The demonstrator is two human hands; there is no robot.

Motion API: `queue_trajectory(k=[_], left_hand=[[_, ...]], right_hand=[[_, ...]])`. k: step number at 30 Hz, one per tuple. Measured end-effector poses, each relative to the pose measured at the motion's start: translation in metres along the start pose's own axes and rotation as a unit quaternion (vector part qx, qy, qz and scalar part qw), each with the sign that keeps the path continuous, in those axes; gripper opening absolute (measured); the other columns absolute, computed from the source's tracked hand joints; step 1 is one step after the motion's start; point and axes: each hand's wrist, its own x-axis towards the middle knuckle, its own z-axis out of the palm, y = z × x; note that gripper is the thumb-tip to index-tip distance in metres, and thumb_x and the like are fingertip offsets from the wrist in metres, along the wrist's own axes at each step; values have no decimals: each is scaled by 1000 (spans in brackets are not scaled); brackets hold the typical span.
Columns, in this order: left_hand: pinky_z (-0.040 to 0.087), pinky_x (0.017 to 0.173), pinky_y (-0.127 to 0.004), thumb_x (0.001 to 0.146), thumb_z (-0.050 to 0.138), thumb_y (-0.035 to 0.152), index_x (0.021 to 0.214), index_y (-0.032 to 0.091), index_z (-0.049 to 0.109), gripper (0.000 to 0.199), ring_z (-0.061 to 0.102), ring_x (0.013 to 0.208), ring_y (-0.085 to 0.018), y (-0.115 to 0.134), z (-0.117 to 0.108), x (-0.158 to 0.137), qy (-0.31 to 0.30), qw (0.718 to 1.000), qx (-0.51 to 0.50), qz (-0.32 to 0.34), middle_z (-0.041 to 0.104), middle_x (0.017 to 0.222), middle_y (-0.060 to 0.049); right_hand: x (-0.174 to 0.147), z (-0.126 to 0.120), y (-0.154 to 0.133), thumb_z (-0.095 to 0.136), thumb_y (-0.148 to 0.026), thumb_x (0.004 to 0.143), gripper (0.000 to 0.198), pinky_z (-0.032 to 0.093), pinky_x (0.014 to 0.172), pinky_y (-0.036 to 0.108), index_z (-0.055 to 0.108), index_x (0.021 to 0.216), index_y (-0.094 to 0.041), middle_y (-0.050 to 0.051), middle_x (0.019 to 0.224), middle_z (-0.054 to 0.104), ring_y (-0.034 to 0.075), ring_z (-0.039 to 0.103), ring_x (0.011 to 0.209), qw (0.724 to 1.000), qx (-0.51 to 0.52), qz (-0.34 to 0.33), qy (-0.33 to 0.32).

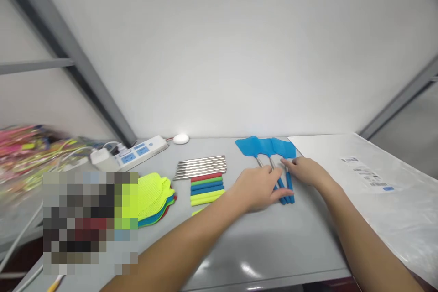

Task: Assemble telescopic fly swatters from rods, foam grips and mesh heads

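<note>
Three blue fly swatters [263, 147] lie fanned and overlapping toward the back of the table, with metal rods and blue handles [289, 185] pointing at me. My left hand [262, 186] is curled over the rods and upper handles, its thumb stretched across them to the right. At the rod of the rightmost swatter, my right hand [304, 171] has its fingers closed, their tips partly hidden. Left of my hands is a row of loose handle tubes [207, 187] in red, green, blue and yellow. Behind them lie several bare metal rods [201, 167].
Yellow, blue, green and red swatter heads [153, 196] are stacked at the left, beside a blurred-out patch. A power strip [140, 153] with plugs and cables and a white oval device [181, 138] stand behind. Clear plastic wrapping [383, 219] covers the right side. A wall rises behind.
</note>
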Motion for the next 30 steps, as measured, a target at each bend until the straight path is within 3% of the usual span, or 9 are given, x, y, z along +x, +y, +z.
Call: queue_trajectory(k=[3, 6, 9, 15, 20, 25, 30], left_hand=[[43, 65, -31, 95, 32, 60, 101, 20, 61, 51, 63, 82, -24, -18, -31, 15, -10, 1000, 12, 0, 66, 90, -7], [40, 63, -29, 96, 38, 52, 96, 19, 62, 41, 62, 78, -22, -36, -63, 24, 1, 999, 25, -32, 66, 86, -7], [36, 58, -29, 98, 37, 50, 92, 18, 61, 40, 61, 73, -21, -40, -76, 7, 23, 999, 27, -13, 66, 83, -6], [32, 49, -27, 96, 44, 40, 83, 17, 59, 30, 59, 66, -17, -25, -47, -92, -18, 994, 110, -2, 62, 79, -4], [33, 50, -29, 94, 49, 37, 78, 17, 56, 27, 55, 73, -19, -37, -33, -160, 50, 982, 182, -27, 57, 77, -4], [36, 54, -29, 94, 49, 39, 72, 17, 56, 31, 51, 71, -19, -48, -26, -183, 96, 976, 191, -44, 54, 72, -4], [31, 52, -28, 93, 51, 38, 67, 18, 53, 32, 48, 67, -18, -47, -14, -187, 116, 977, 179, -25, 48, 66, -1]], right_hand=[[-1, -1, -3, 29, -60, 92, 57, 44, 68, 38, 64, 75, -19, 16, 88, 70, 32, 66, 86, 999, -16, 17, 33], [-4, -3, -5, 30, -63, 90, 54, 43, 62, 39, 61, 76, -21, 15, 83, 69, 32, 64, 79, 998, -22, 28, 58], [-9, -4, -9, 33, -63, 89, 51, 40, 55, 37, 58, 72, -23, 13, 75, 67, 29, 61, 68, 995, -15, 17, 94], [-27, 6, -28, 38, -62, 90, 46, 34, 49, 31, 48, 66, -24, 3, 53, 55, 20, 54, 51, 985, 49, -113, 119], [-37, 26, -51, 37, -60, 93, 43, 33, 50, 29, 50, 72, -25, -2, 52, 53, 17, 50, 50, 961, 87, -238, 107], [-34, 27, -85, 36, -47, 97, 35, 36, 56, 30, 55, 79, -24, 2, 73, 62, 19, 57, 65, 928, 25, -361, 83], [-32, 6, -151, 34, -37, 98, 31, 37, 56, 29, 54, 80, -22, 3, 84, 63, 15, 56, 62, 894, -27, -443, 56]])
